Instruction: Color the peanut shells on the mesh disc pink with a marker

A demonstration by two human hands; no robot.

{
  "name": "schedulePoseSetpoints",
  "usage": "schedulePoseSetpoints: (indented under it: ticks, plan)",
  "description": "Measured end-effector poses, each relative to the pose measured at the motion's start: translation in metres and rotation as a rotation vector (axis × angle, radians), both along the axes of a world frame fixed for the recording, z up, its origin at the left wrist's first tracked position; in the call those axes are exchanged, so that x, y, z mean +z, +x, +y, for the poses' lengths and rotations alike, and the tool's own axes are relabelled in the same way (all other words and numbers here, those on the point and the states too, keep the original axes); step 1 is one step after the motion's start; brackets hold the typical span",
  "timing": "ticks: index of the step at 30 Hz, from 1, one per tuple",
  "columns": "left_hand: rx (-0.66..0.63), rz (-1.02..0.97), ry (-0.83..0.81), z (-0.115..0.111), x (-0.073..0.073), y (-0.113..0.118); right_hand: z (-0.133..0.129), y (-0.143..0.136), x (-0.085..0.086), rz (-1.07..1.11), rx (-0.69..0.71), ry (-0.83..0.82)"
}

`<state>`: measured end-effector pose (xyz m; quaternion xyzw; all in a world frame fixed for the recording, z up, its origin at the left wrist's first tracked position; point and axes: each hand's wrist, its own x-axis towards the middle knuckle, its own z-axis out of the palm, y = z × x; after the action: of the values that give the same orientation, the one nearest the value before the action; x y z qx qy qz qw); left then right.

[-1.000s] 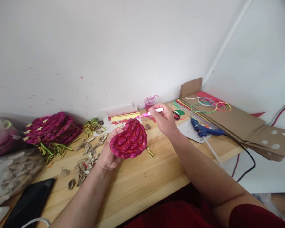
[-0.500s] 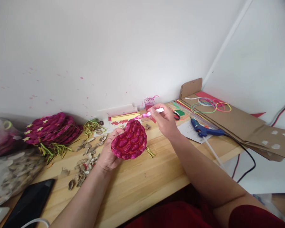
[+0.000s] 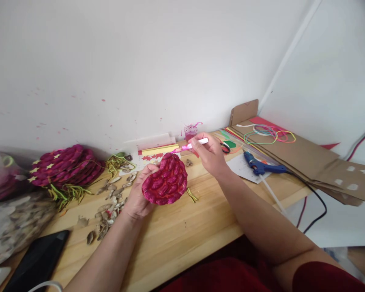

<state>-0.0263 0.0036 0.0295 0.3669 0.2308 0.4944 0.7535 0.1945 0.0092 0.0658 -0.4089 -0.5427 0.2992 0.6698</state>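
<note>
My left hand [image 3: 140, 192] grips the left edge of a heart-shaped piece [image 3: 166, 181] and holds it tilted above the table. Its face is covered with magenta-painted lumps that look like nut shells. A yellow-green cord [image 3: 192, 195] shows at its right lower side. In my right hand [image 3: 212, 156] is a slim paintbrush [image 3: 197, 144], white at the handle and stained pink towards the tip. The tip is at the heart's upper edge; whether it touches, I cannot tell. Behind my right hand stands a pink-stained cup [image 3: 190, 132], partly hidden.
Several star-trimmed magenta pieces [image 3: 69, 164] are stacked at left, near loose shells [image 3: 109, 207], a bag of shells [image 3: 27, 227] and a black phone [image 3: 38, 259]. A blue glue gun [image 3: 263, 167] and cardboard [image 3: 304, 154] with coloured cord [image 3: 270, 134] lie at right.
</note>
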Motion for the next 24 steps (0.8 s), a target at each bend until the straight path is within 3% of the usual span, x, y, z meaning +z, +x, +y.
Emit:
schedulePoseSetpoints:
  ticks: [7, 18, 24]
  plan:
    - [0.009, -0.007, -0.012, 0.000, 0.001, -0.001, 0.000, -0.001, -0.001, -0.028, -0.005, 0.061]
    - [0.043, -0.017, -0.084, 0.006, -0.005, -0.006, -0.012, -0.009, -0.002, -0.429, -0.214, 0.371]
    - [0.067, -0.008, -0.054, 0.006, -0.007, -0.004, -0.016, -0.015, -0.001, -0.579, -0.166, 0.445]
